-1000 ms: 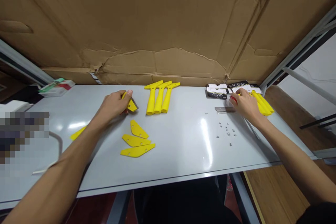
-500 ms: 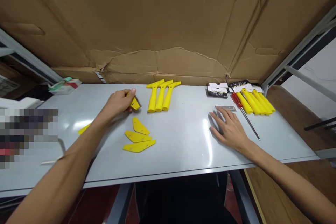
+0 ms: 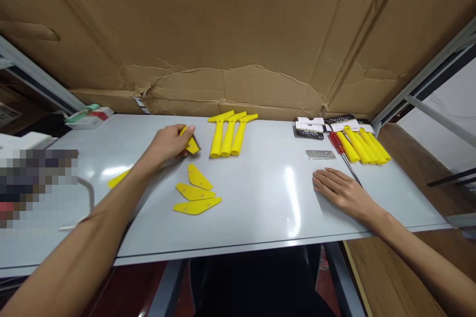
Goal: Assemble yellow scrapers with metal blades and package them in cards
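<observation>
My left hand is closed around a yellow scraper plate with a dark metal blade along its edge. Its thumb and fingers hide part of the plate. Just below lie three loose yellow plates with small holes, and three yellow scraper handles lie side by side to the right of that hand. My right hand rests palm down on the table with its fingers stretched out, holding nothing. Beyond its fingertips lies a stack of flat metal blades. A red-handled screwdriver has its tip hidden behind that hand.
Several yellow handles lie at the back right beside black-and-white blade packs. Another yellow piece is partly behind my left forearm. A small box stands back left. Cardboard walls off the table's rear.
My right hand has drawn back from the metal blades toward the table's front and right, laying its fingers flat. My left hand stays in place with the scraper plate.
</observation>
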### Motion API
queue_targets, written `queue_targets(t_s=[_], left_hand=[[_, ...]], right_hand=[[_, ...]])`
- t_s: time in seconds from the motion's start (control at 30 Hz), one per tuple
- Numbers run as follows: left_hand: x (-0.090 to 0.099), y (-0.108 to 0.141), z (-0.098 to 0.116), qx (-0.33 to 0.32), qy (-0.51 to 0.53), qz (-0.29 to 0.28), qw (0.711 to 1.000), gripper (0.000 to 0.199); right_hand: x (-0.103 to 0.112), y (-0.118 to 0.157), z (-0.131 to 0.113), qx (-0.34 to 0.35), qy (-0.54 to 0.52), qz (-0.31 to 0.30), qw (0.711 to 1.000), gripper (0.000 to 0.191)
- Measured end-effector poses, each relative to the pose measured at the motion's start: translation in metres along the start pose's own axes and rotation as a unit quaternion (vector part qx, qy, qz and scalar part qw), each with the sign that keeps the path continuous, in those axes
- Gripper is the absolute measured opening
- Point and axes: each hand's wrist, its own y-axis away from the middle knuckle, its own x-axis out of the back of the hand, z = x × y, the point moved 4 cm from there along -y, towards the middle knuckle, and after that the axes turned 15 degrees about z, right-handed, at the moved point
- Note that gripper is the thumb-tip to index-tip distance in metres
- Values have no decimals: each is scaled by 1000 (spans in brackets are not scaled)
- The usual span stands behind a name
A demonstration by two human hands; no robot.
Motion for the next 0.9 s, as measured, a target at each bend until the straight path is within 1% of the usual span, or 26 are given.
queue_targets(t_s=[0.07,0.1,0.17,0.23,0.3,0.37,0.4,0.43,0.47,0.53,0.6,0.7,0.8,0.9], left_hand=[[0,0,1,-3,-6,-1,1000,40],[1,0,1,-4,-9,0,1000,40],[2,0,1,-6,-15,4,1000,40],[2,-1,0,-5,-16,4,1000,41],[2,-2,-1,-3,-16,0,1000,41],[2,-3,-3,3,-14,1,1000,42],[3,-3,-4,7,-13,4,1000,42],[4,-4,-5,12,-12,10,1000,42],[6,-4,-5,17,-11,16,1000,42],[8,-4,-6,23,-6,25,999,41],[9,-4,-6,26,2,30,999,39],[11,-4,-6,33,25,41,998,37],[16,-4,-7,56,69,66,994,29],[24,-4,-8,89,142,89,982,24]], right_hand=[[5,7,6,-12,-6,4,1000,25],[8,11,9,-38,-7,8,999,24],[12,18,17,-122,-3,7,993,30],[14,29,23,-219,-5,-27,975,45],[14,39,26,-297,-27,-78,951,65],[11,44,26,-346,-69,-115,929,81],[8,44,27,-362,-93,-123,919,83],[4,42,28,-375,-115,-127,911,81],[0,39,30,-385,-137,-127,904,74],[-8,32,35,-399,-170,-118,893,57],[-14,24,42,-408,-191,-108,886,42],[-19,16,48,-419,-209,-99,878,28],[-22,14,49,-438,-217,-94,868,19],[-24,15,48,-469,-229,-93,848,19]])
